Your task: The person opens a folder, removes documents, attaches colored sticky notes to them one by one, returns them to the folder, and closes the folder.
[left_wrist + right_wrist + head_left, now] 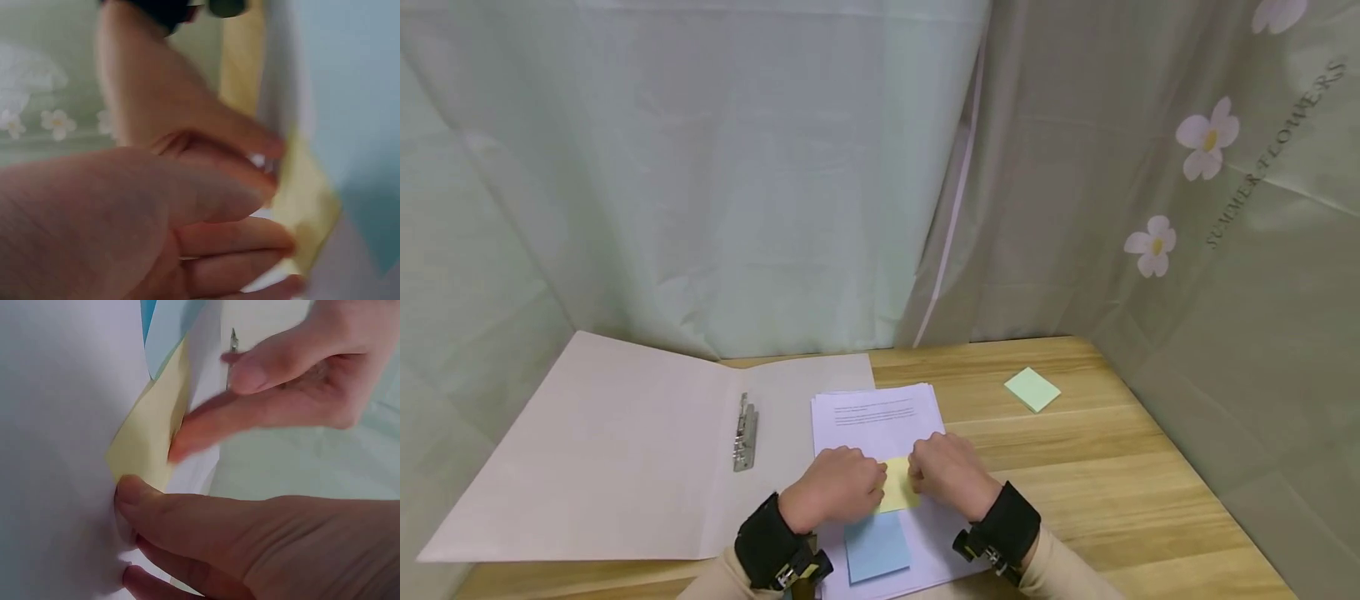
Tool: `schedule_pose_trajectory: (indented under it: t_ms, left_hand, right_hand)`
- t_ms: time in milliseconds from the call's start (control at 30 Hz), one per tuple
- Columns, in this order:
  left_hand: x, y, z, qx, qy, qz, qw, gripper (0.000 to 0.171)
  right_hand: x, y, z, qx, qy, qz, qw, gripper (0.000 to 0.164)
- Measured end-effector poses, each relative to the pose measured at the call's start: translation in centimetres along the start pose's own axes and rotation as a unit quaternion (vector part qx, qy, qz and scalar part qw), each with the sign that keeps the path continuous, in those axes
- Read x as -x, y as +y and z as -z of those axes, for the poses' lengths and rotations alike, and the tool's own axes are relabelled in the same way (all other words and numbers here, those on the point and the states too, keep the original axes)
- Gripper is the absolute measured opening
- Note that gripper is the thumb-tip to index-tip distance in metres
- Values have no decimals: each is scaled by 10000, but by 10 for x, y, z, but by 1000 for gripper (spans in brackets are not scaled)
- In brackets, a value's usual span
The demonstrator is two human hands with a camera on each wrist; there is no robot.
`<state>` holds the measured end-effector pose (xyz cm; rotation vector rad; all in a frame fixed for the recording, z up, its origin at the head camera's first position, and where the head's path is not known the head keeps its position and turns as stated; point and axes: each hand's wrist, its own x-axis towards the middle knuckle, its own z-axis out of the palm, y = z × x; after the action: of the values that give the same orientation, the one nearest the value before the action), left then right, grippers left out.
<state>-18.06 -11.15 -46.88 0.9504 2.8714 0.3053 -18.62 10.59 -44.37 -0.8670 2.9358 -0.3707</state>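
A yellow sticky note (898, 486) lies on a stack of printed sheets (868, 423), between the two hands. My left hand (841, 483) is at its left side; in the right wrist view, the outstretched fingers (212, 425) touch the note's surface while the thumb stays off it. At the opposite edge my right hand (953, 471) pinches the note's corner, the thumb (140, 494) on top and fingertips tucked beneath. Just below, a blue sticky note pad (877, 547) rests on the sheets, overlapping the yellow note's lower edge in the head view.
An open white binder (617, 467) spreads over the left of the table, its metal ring clip (746, 433) near the fold. The sheets overlap its right cover. A green sticky note pad (1032, 389) lies at the back right. Curtains (790, 183) enclose the wooden table (1120, 483).
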Motion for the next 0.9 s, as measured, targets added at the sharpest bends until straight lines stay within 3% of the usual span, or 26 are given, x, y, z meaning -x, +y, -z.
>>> schedule_pose_trajectory:
  t_ms: [100,200,233,300,400,467,533,633,900]
  left_hand:
    - [9,9,28,194,-387,676,9968,45]
    - [13,5,36,284,-384,907,9947,52]
    - [16,14,52,398,-503,1055,9923,53]
    - [15,8,48,401,-521,1027,9925,55]
    - [7,-10,24,296,-474,794,9953,52]
    - [0,-24,7,198,-494,691,9962,49]
    - [-5,-36,-6,66,-498,602,9969,46]
    - [-8,-42,-14,-22,-536,624,9966,46]
    - [-4,-39,-8,-64,-435,705,9965,55]
  right_hand:
    - [1,1,1,-58,-13,-35,10000,65]
    - [0,1,2,-122,-27,-87,9999,62]
    - [0,0,3,-119,-45,-125,9998,58]
    - [0,-3,4,-15,-65,-214,9997,43]
    - [0,-12,4,312,24,-127,9994,19]
    - [0,-18,2,532,99,129,9985,14]
    - [0,-23,-2,694,124,445,9965,16]
    - [0,-24,-7,771,39,606,9952,18]
    - [0,-8,1,198,10,-116,9997,43]
